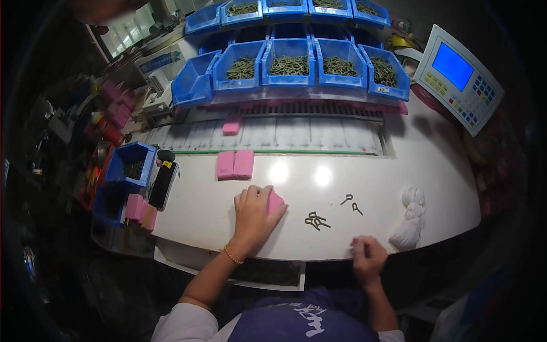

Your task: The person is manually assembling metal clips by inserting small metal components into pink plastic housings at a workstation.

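Observation:
My left hand (253, 214) is wrapped round a pink block (274, 202) on the white tabletop, its thumb on the near right side and its fingers over the far side. The hand hides part of the block. To the right of it lies a small cluster of olive-green hook-shaped pieces (317, 221). Two more such pieces, a far one (346, 199) and a nearer one (356, 208), lie further right, apart from each other. My right hand (368, 256) hovers at the table's front edge with its fingers curled in; what they hold, if anything, is too small to make out.
Two pink blocks (235, 165) stand side by side beyond my left hand, and another pink block (232, 125) sits farther back. Blue bins (289, 73) with green pieces line the back. A white knotted bundle (411, 219) lies right, below a control panel (458, 78). Blue trays (130, 161) stand left.

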`<state>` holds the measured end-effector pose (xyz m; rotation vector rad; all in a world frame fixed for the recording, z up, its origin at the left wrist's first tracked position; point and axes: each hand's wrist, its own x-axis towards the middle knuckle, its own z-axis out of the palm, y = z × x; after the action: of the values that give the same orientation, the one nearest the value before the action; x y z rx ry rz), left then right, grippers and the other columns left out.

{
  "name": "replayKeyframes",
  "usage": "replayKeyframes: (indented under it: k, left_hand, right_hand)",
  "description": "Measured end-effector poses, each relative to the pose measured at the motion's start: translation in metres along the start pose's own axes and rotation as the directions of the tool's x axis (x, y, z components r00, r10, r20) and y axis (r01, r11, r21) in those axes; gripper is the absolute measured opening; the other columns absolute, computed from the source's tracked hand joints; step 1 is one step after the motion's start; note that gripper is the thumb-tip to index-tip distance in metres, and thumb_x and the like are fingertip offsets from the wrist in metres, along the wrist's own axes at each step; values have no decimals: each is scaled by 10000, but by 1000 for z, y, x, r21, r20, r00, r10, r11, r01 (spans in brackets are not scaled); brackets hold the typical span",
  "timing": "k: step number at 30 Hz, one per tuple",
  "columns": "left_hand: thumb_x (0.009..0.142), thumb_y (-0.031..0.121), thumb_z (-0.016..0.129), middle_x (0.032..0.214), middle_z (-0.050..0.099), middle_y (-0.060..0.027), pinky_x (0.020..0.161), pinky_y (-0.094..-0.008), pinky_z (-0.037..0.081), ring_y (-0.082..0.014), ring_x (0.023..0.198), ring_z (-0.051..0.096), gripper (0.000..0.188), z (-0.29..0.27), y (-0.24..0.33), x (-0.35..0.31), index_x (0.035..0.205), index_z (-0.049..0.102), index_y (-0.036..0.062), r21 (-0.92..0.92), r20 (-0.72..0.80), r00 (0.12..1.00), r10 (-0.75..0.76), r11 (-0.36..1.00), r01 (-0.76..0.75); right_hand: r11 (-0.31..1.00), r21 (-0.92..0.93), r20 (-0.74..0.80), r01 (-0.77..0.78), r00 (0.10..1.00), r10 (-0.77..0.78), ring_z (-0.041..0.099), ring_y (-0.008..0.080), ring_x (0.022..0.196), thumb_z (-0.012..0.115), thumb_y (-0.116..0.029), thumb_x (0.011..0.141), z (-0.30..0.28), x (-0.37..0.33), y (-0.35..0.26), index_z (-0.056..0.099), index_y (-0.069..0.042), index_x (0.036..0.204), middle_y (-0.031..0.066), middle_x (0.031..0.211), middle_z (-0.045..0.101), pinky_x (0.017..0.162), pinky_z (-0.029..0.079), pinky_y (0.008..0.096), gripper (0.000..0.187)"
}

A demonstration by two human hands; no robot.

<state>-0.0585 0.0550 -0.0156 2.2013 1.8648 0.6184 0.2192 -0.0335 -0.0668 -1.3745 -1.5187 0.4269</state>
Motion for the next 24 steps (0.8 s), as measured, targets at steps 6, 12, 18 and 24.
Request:
replayKeyframes:
  k: [6,12,18,24]
  left_hand:
    - [783,155,761,1176,583,-185,918,-447,439,-334,1052,562,556,-20,34,-52,1279,553,12,-375,-176,918,355,838,-396]
    - [739,70,774,1180,596,-208,914,-425,525,-374,1089,609,570,-9,41,-77,1263,558,17,-496,-150,965,217,828,-263]
    - [733,98,788,1099,648,-214,832,-414,558,-372,974,660,544,0,35,-82,1226,577,8,-485,-198,949,245,817,-312]
    - [713,119,840,1054,661,-178,741,-359,580,-310,887,685,537,4,31,-86,1178,592,17,-415,-250,937,244,848,-331]
  right_hand:
    - [507,619,593,-599,781,198,622,207,1144,526,-156,1028,41,12,-75,422,29,1426,194,1339,554,956,517,351,451]
    - [587,490,703,-645,690,173,523,227,1275,526,-175,1003,51,12,-91,309,27,1520,175,1410,498,1072,404,326,596]
    - [904,359,554,-234,832,-5,589,339,1030,509,-275,1025,57,-1,-82,318,64,1496,233,1103,589,955,454,380,611]
    - [843,372,636,-387,768,72,595,347,1061,425,-286,1047,59,1,-90,347,86,1471,254,1165,597,972,446,384,570]
